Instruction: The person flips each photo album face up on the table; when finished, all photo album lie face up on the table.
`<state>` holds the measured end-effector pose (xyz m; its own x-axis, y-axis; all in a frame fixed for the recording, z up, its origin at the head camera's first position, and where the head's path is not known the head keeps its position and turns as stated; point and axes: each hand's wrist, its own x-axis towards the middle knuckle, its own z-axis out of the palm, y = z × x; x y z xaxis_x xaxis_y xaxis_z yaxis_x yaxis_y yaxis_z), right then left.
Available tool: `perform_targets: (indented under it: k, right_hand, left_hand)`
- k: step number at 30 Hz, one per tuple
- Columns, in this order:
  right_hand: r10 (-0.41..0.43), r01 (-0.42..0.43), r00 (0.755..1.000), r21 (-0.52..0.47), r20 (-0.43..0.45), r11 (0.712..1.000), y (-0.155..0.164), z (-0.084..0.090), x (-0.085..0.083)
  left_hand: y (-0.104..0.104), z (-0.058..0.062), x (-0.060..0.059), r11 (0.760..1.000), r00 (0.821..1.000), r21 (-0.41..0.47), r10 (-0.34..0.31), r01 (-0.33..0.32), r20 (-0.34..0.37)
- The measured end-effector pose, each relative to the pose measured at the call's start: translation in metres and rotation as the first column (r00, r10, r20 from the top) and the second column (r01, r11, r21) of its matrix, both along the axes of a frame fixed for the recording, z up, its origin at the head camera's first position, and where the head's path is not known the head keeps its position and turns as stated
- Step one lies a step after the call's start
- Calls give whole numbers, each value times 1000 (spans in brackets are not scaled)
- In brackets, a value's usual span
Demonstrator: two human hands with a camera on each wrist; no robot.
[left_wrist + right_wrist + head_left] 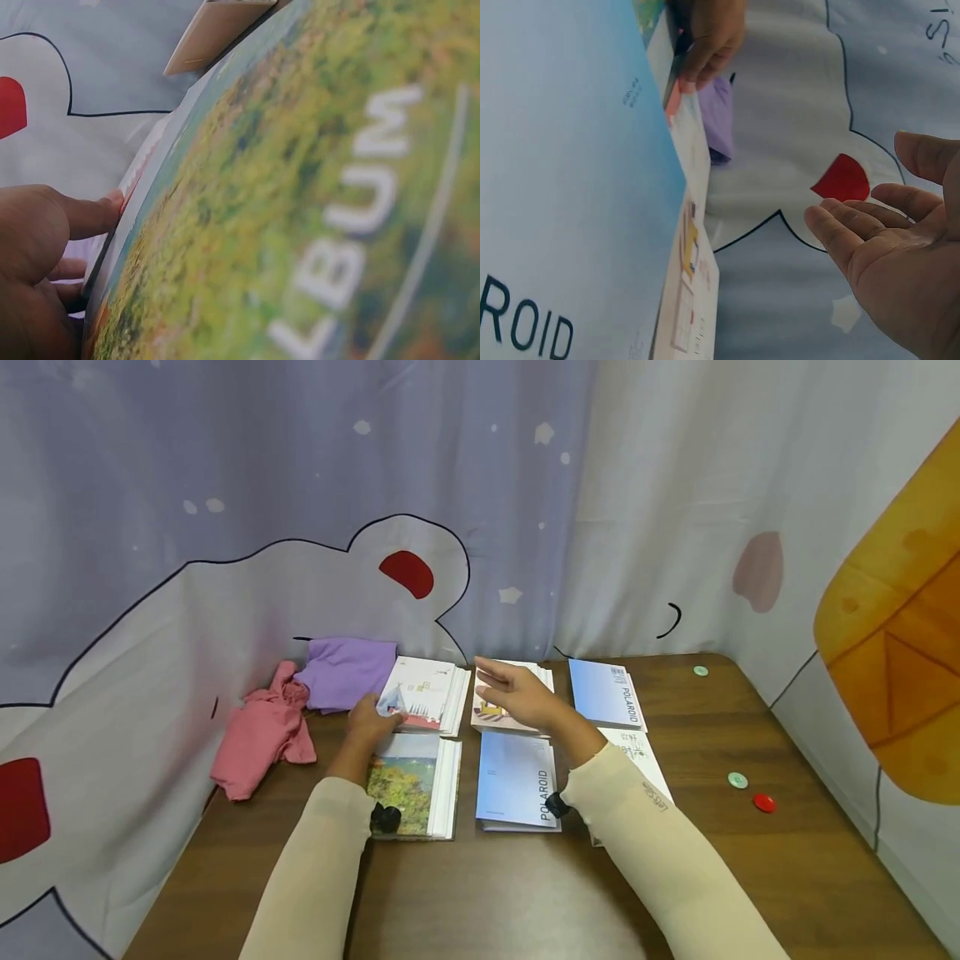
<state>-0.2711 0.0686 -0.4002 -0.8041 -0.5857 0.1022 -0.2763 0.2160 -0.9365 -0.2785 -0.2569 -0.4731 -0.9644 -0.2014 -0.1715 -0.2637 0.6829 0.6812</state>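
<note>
Several photo albums lie in two rows on the brown table (525, 893). My left hand (372, 714) grips the near left corner of the white illustrated album (426, 692) in the back row; a fingertip (109, 204) touches its edge, just past the landscape album (300, 225). The right hand (504, 689) hovers open, palm down, over the pinkish album (495, 717). In the right wrist view its relaxed fingers (855, 240) hold nothing, the blue Polaroid album (555, 187) fills the left, and the left hand (709, 37) curls on the white album's edge (692, 142).
A purple cloth (348, 672) and a pink cloth (262, 731) lie at the back left. Another blue Polaroid album (606, 693) and a white one (641, 752) lie to the right. Two green discs (738, 781) and a red disc (763, 802) sit near the right edge. Curtains enclose the table.
</note>
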Motion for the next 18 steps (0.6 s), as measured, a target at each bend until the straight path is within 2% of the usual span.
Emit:
perform_targets:
  k: [4, 9, 12, 15, 18]
  right_hand:
    - [-21, 21, 1000, -16, -4, 1000, 11, 5, 8]
    - [-46, 46, 999, 25, -9, 999, 27, 7, 17]
    - [-82, 91, 993, 106, -81, 990, 41, 4, 19]
    - [-119, 160, 975, 220, -188, 962, 57, 1, 23]
    - [-139, 214, 957, 293, -255, 932, 72, -1, 30]
  left_hand:
    - [-1, -1, 1, 999, 1000, -46, -7, 8, 9]
    - [-2, -2, 5, 990, 998, -130, -55, 55, 5]
    - [0, 1, 10, 976, 997, -202, -75, 76, 10]
    - [1, 5, 17, 964, 995, -246, -93, 100, 41]
    - [-2, 6, 25, 961, 988, -236, -121, 141, 98]
